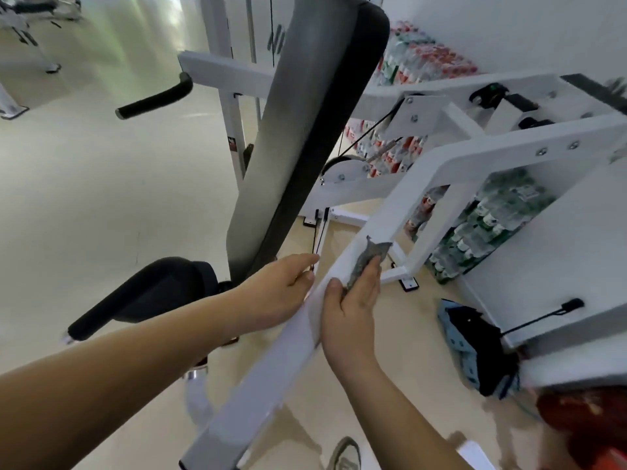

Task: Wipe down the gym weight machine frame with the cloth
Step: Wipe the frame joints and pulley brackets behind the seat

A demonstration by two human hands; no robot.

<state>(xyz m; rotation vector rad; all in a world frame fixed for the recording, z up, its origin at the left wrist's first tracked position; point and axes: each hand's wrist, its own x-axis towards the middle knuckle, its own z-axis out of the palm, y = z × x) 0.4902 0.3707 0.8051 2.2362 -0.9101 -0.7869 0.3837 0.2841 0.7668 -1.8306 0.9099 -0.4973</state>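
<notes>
The bare left forearm is being held out from the lower left toward the white square-section metal frame bar. The left hand is being held palm down on the left side of that bar, fingers straight and close together, the thumb tip just beside the bar's left edge; contact cannot be told. The bare right forearm is being held on the right side of the bar. The right hand is being wrapped over the bar, the thumb laid on its top face, a grey crumpled cloth being pressed by the fingers against its right side.
</notes>
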